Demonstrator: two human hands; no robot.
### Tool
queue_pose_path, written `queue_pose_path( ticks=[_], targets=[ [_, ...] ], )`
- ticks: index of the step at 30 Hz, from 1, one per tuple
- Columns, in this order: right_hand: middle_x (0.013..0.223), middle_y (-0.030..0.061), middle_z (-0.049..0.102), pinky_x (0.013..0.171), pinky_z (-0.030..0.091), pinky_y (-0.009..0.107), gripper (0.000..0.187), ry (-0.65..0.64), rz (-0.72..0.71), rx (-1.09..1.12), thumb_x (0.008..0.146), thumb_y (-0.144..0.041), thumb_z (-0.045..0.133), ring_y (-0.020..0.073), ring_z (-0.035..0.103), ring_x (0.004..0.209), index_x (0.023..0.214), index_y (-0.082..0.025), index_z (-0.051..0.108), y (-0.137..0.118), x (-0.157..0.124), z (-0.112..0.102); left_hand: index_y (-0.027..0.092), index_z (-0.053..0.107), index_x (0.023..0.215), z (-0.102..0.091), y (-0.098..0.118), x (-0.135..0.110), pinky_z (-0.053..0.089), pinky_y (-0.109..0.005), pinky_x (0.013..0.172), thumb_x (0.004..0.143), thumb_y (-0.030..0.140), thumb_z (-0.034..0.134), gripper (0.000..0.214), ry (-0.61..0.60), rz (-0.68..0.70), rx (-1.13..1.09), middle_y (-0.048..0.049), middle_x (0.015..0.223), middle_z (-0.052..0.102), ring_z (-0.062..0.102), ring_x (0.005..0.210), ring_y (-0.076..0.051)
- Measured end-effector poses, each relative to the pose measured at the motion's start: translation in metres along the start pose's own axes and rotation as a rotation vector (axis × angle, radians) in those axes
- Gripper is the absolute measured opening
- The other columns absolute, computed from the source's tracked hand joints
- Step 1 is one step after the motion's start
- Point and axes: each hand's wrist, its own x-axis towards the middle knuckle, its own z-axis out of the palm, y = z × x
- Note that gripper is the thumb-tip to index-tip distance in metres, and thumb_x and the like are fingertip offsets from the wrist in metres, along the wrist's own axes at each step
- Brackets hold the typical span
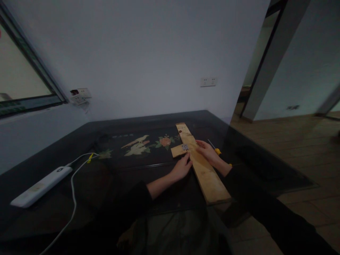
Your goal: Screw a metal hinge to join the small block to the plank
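Note:
A long wooden plank (205, 173) lies on the dark table (127, 177), running from near me toward the wall. A short wooden piece (177, 151) sits against its left side, joined by a small metal hinge (185, 147). My left hand (182, 168) rests at the plank's left edge, its fingers reaching toward the hinge. My right hand (208, 151) lies flat on the plank just right of the hinge, fingers stretched out. A yellow-handled screwdriver (216, 149) lies on the table right of that hand.
A white power strip (39, 187) with a white cable (73, 191) lies at the left of the table. Painted flowers (164, 141) decorate the tabletop. A wall with sockets (208, 81) stands behind. Wooden floor (287, 141) extends to the right.

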Motion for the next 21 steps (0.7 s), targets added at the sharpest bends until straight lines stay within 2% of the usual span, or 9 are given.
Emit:
queue_pose_path(
  ticks=[10, 15, 18, 21],
  targets=[
    [0.135, 0.0158, 0.059, 0.103, 0.045, 0.044, 0.050, 0.057, 0.009, -0.047, 0.064, -0.019, 0.059, 0.0256, 0.060, 0.118, 0.114, -0.017, 0.059, 0.008, 0.004, -0.011, 0.012, 0.045, 0.143, 0.008, 0.006, 0.009, 0.027, -0.040, 0.119, 0.089, 0.016, 0.047, 0.054, 0.007, -0.012, -0.003, -0.0112, 0.147, 0.047, 0.042, 0.137, -0.026],
    [0.134, 0.0164, 0.059, 0.107, 0.041, 0.042, 0.053, 0.071, -0.062, -0.098, 0.066, -0.019, 0.063, 0.0241, 0.059, 0.120, 0.119, -0.016, 0.058, 0.017, 0.007, -0.012, 0.013, 0.046, 0.142, 0.012, 0.008, 0.008, 0.026, -0.042, 0.119, 0.087, 0.014, 0.049, 0.055, 0.027, -0.002, 0.005, -0.0108, 0.147, 0.047, 0.042, 0.138, -0.027],
    [0.132, 0.0149, 0.059, 0.106, 0.042, 0.040, 0.053, 0.066, -0.090, -0.222, 0.070, -0.022, 0.065, 0.0234, 0.058, 0.121, 0.122, -0.016, 0.057, 0.018, 0.008, -0.011, 0.015, 0.047, 0.140, 0.012, 0.009, 0.007, 0.028, -0.041, 0.118, 0.086, 0.012, 0.050, 0.055, 0.040, -0.013, 0.006, -0.0096, 0.147, 0.048, 0.043, 0.137, -0.025],
    [0.128, 0.0149, 0.061, 0.105, 0.042, 0.041, 0.052, 0.032, -0.108, -0.417, 0.074, -0.027, 0.066, 0.0245, 0.058, 0.119, 0.124, -0.014, 0.058, 0.015, 0.008, -0.008, 0.014, 0.045, 0.139, 0.013, 0.008, 0.007, 0.032, -0.040, 0.115, 0.086, 0.011, 0.050, 0.053, 0.045, -0.022, 0.009, -0.0125, 0.144, 0.050, 0.045, 0.135, -0.025]
  ],
)
